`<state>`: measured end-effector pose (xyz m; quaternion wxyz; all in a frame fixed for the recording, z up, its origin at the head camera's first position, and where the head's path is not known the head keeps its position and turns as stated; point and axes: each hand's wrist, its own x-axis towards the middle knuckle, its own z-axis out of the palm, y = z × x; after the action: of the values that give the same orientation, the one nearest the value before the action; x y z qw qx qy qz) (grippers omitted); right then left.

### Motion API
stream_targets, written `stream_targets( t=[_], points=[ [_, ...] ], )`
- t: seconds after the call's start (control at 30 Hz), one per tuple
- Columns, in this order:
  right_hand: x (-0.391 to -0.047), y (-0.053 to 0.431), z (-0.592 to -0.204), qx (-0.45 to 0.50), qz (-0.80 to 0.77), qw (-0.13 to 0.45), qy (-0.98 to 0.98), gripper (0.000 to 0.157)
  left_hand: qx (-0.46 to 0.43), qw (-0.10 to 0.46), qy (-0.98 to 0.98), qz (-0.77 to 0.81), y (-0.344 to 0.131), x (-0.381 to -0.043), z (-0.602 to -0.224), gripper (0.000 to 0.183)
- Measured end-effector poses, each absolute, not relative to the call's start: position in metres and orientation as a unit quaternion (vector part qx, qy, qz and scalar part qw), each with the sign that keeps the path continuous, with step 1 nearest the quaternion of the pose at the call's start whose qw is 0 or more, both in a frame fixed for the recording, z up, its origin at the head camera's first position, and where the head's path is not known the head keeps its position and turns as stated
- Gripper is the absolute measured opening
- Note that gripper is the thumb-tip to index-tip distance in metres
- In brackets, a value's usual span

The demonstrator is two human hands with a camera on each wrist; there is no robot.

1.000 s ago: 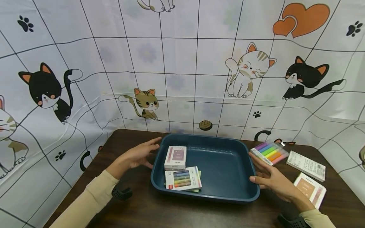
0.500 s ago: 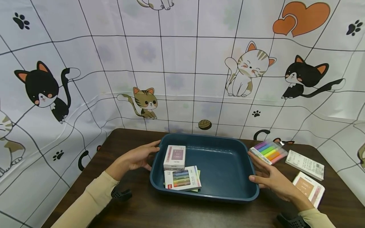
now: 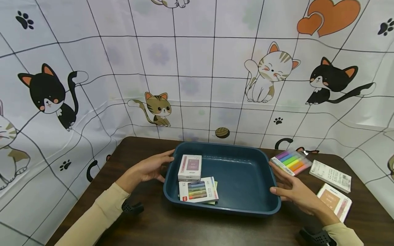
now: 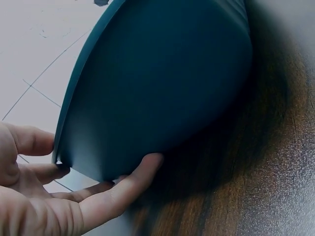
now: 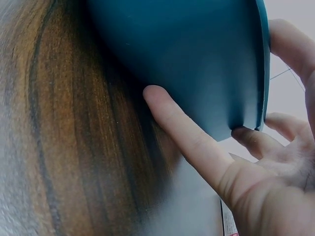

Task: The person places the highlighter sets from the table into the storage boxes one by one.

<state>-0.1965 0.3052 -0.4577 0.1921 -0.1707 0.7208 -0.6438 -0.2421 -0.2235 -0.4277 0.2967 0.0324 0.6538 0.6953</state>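
Observation:
A dark blue tray (image 3: 237, 186) sits on the table. Inside it, at the left, is a white box with a mauve panel (image 3: 189, 167). Nearer the front lies a white box of coloured sticks (image 3: 198, 190), with a green edge peeking out beneath it. My left hand (image 3: 150, 168) touches the tray's left end, fingers extended; the left wrist view has its thumb (image 4: 147, 169) against the outer wall. At the opposite end, my right hand (image 3: 292, 191) rests with spread fingers along the wall, its thumb (image 5: 170, 115) low on the outside.
Right of the tray lie a clear pack of rainbow-coloured markers (image 3: 290, 163), a white box with printed text (image 3: 330, 175) and a white box with an orange panel (image 3: 333, 201). Behind the brown table (image 3: 141, 225) hangs a cat-patterned sheet (image 3: 197, 82).
The left hand's fingers have come in slightly to the right, up to the tray's end. The right hand stays in place; the whole view shifts a little.

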Motion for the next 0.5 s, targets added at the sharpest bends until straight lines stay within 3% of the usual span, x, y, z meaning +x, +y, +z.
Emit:
stream_targets(
  t=[0.5],
  points=[
    [-0.1974,0.3051,-0.4578,-0.17,-0.634,0.188,0.73,0.083,0.036,0.301,0.638,0.708,-0.2277,-0.2452,-0.4308,0.062]
  ],
)
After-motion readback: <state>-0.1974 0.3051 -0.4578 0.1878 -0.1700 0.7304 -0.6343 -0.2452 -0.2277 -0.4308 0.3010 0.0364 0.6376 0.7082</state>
